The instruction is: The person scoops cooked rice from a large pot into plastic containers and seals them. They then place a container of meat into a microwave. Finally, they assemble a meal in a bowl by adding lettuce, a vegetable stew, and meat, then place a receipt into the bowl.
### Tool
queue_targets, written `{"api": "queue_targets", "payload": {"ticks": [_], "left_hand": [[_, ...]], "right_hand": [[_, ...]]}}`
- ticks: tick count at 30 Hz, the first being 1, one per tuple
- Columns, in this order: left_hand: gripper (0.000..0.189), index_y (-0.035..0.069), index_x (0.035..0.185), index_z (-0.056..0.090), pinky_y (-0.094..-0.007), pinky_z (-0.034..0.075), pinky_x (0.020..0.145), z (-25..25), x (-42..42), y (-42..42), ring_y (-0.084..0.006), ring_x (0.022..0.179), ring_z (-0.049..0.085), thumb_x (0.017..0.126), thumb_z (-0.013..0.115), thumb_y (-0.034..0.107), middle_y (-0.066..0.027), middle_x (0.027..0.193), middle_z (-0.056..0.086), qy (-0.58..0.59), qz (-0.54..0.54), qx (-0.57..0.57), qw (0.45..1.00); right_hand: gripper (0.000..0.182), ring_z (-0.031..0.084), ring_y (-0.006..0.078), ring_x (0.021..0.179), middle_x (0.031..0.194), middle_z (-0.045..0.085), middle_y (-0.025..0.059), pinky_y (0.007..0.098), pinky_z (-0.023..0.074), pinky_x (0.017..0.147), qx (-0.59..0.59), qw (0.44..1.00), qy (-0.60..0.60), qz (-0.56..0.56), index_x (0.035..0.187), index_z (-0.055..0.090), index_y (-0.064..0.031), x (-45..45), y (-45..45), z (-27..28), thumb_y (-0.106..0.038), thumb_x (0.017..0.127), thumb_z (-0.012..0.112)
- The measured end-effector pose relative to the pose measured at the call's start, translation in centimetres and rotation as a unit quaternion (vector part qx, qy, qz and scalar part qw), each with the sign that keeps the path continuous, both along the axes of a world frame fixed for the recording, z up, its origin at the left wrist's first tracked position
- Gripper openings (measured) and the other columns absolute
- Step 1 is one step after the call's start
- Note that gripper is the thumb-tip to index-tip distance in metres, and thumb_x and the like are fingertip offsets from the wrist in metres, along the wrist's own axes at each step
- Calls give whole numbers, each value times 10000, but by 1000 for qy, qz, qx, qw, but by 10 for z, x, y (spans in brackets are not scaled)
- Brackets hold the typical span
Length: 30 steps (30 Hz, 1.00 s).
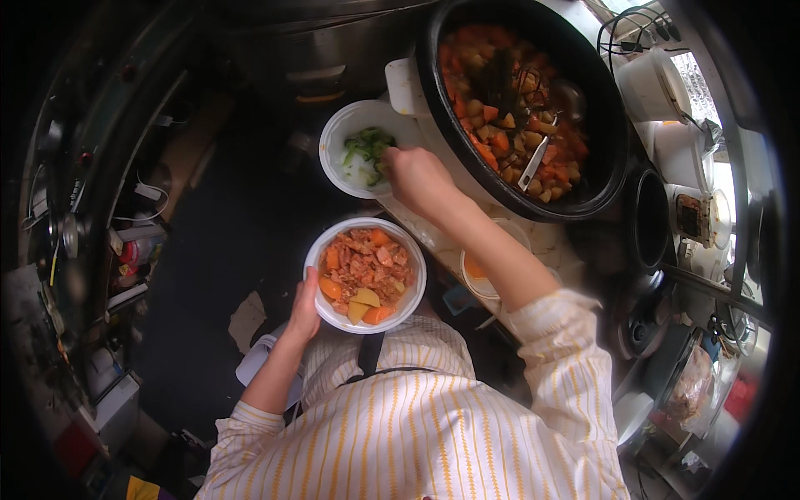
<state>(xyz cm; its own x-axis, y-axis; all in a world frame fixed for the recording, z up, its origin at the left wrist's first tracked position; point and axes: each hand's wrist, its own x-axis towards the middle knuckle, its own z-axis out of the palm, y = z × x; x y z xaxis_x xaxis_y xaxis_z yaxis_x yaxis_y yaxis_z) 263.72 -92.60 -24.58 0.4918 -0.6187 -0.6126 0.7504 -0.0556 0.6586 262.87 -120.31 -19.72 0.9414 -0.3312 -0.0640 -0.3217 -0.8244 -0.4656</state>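
My left hand (305, 306) grips the side of a white bowl (420, 294), with the thumb at its rim. The bowl holds a reddish stew (369, 262) of minced-looking meat, with carrot and potato pieces near its edge. My right hand (420, 178) reaches over the rim of a second white bowl (334, 172). Its fingertips are at the green vegetable pieces (369, 147), apparently broccoli, inside. The curled fingers hide whether a piece is pinched between them. To the right stands a large black-rimmed pot (440, 125) of vegetable stew, a metal utensil (537, 162) resting in it.
A pale counter (431, 234) runs below the pot, carrying a round plastic container (481, 281) with orange contents under my right forearm. White tubs (653, 87) line the right side. Dark floor (194, 281) lies to the left, beside shelves with cables (150, 194).
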Motion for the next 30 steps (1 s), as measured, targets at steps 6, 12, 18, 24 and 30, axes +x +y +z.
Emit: {"api": "queue_targets", "payload": {"ticks": [6, 12, 18, 24, 30], "left_hand": [[590, -69, 1133, 488, -262, 409, 832, -64, -23, -28, -155, 967, 530, 905, 379, 465, -129, 1074, 564, -39, -58, 20, 997], [575, -42, 1151, 482, -312, 351, 907, -109, -31, -69, -247, 1077, 477, 910, 338, 460, -172, 1122, 537, -121, -106, 20, 987], [630, -58, 1183, 441, -321, 330, 919, -115, -27, -105, -285, 1103, 457, 901, 321, 493, -214, 1162, 502, -130, -134, 34, 982], [697, -79, 1192, 426, -315, 332, 928, -131, -29, -121, -281, 1126, 445, 885, 319, 538, -234, 1191, 480, -110, -114, 57, 986], [767, -91, 1245, 358, -312, 318, 950, -132, -32, -127, -279, 1159, 419, 873, 311, 579, -235, 1237, 440, -110, -122, 49, 985]], "right_hand": [[329, 523, 338, 999, 1130, 477, 183, 423, 438, 834, -66, 981, 147, -103, 1148, 508, -138, 65, 6, -88, -182, 822, 498], [264, 531, 330, 1007, 1163, 450, 218, 406, 451, 832, -1, 982, 134, -136, 1075, 562, -116, 83, 2, -122, -160, 848, 436], [175, 602, 328, 834, 831, 609, 170, 384, 498, 727, -99, 990, 83, -65, 877, 624, -52, 73, -4, -109, -49, 741, 514], [177, 579, 357, 717, 759, 577, 196, 405, 478, 652, 5, 992, -109, -66, 869, 582, -21, 23, 1, -30, -31, 693, 578], [190, 571, 379, 703, 740, 573, 222, 420, 470, 639, 48, 984, 40, -167, 879, 559, 2, -87, 39, -10, -52, 706, 614]]}}
